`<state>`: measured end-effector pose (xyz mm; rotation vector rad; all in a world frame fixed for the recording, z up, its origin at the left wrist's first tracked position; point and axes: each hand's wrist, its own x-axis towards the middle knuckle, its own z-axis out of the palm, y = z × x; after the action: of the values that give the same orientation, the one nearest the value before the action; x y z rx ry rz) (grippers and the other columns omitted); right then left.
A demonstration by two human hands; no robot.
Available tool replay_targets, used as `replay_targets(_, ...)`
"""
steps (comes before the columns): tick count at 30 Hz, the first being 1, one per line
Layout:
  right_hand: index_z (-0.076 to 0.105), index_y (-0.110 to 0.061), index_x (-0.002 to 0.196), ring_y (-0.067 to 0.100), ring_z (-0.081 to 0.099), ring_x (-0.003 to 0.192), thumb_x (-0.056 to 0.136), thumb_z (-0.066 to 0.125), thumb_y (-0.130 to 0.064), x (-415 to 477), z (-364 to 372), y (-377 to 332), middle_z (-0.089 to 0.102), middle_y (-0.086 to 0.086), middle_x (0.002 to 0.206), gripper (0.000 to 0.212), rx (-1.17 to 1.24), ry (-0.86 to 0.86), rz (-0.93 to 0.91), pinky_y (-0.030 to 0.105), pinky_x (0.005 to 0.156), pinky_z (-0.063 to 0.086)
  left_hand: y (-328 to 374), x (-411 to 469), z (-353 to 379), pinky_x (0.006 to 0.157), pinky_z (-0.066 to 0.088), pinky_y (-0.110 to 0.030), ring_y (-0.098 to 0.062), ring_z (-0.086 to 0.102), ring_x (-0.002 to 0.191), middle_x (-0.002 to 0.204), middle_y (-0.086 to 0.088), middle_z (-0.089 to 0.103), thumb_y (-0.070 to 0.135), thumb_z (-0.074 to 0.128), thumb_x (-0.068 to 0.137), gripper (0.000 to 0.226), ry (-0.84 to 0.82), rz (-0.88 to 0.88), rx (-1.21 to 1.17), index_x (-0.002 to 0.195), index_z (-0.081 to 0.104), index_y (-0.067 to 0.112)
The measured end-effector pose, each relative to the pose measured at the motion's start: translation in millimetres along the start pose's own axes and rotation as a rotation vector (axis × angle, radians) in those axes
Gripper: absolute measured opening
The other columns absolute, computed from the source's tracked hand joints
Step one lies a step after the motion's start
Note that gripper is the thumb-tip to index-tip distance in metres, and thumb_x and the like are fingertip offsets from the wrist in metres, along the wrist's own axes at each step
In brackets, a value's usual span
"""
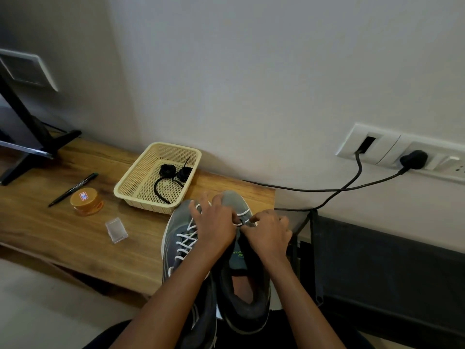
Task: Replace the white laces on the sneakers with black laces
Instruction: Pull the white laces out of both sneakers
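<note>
left hand [214,222] curled, gripping sneaker [234,200] | right hand [270,234] pinching white lace [243,212]

Two grey sneakers lie side by side, toes on the table [75,235] at its right end, heels past the front edge.

Left sneaker [173,224]: white lace [185,241] criss-crossed up the eyelets.

Right sneaker [251,308]: second white lace [242,213] seen only near the toe, tongue bare.

Black laces [173,172]: two coils in a basket [125,183] near the back edge.

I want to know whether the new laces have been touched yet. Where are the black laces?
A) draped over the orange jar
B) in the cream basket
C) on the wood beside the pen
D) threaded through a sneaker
B: the coiled black laces lie inside the cream basket.
</note>
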<state>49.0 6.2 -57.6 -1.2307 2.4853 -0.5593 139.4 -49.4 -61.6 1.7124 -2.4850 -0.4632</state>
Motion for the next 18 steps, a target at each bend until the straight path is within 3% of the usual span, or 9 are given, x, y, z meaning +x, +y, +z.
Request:
replay_targets(8, 0.060, -0.023, 0.110, 0.025, 0.036, 0.121, 0.084, 0.064, -0.036, 0.3, -1.3, -0.7, 0.049, 0.001, 0.126, 0.029, 0.064, -0.056, 0.028, 0.037, 0.096, 0.031, -0.6, 1.5, 3.7, 0.114, 0.000, -0.053, -0.030, 0.002, 0.145, 0.155, 0.000, 0.024, 0.035, 0.049, 0.096, 0.024, -0.005, -0.022, 0.027, 0.113, 0.065, 0.029)
replay_targets(18, 0.061, -0.024, 0.104, 0.026, 0.032, 0.121, 0.088, 0.058, -0.037, 0.2, -0.4, -2.0, 0.045, 0.002, 0.124, 0.020, 0.075, -0.154, 0.046, 0.038, 0.097, 0.028, 1.5, 1.5, 6.2, 0.113, -0.001, -0.054, -0.029, 0.005, 0.145, 0.153, -0.002, 0.026, 0.021, 0.045, 0.095, 0.026, -0.023, -0.043, 0.069, 0.118, 0.056, 0.023)
